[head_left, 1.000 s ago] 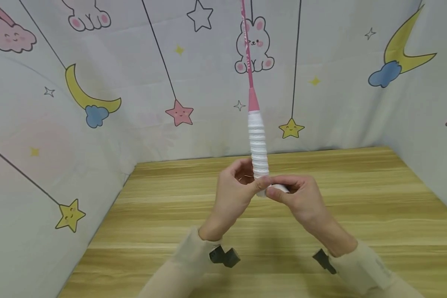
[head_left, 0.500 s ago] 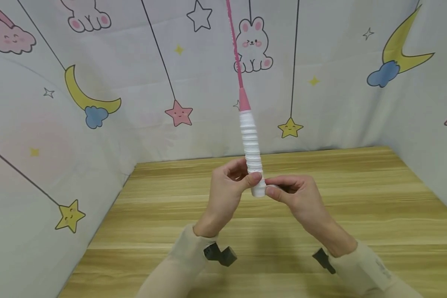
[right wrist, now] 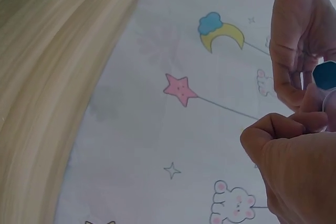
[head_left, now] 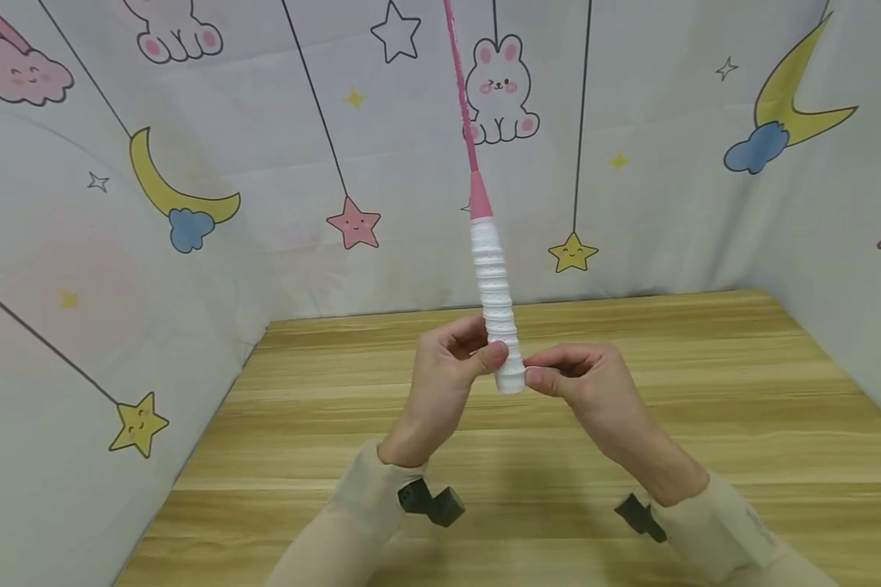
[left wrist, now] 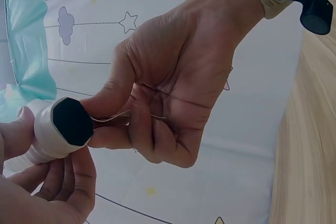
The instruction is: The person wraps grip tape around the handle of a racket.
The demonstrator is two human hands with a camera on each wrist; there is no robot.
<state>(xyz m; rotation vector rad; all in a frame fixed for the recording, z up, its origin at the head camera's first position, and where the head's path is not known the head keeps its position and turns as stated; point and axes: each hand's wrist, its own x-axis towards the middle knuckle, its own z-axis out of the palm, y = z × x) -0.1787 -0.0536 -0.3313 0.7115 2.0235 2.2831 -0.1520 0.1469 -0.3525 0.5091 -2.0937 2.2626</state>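
A badminton racket stands nearly upright, its pink shaft (head_left: 461, 90) leaning a little left and its head out of view. White ridged grip tape (head_left: 493, 281) wraps the handle. My left hand (head_left: 444, 379) holds the handle near its lower end, with the thumb on the front. My right hand (head_left: 591, 391) is just to the right of the handle's base and pinches the loose strip of the tape. In the left wrist view the dark butt end (left wrist: 72, 121) of the handle faces the camera, and the thin strip (left wrist: 113, 116) runs into the right fingers.
A wood-grain table (head_left: 323, 408) lies below both hands. Behind it hangs a pale cloth backdrop (head_left: 411, 155) printed with stars, moons and rabbits. Black devices (head_left: 431, 501) are strapped to both wrists over the sleeves.
The racket has tilted left and the left hand has shifted left with it, its thumb now farther from the right fingers. The white strip at the right hand shows less in the head view.
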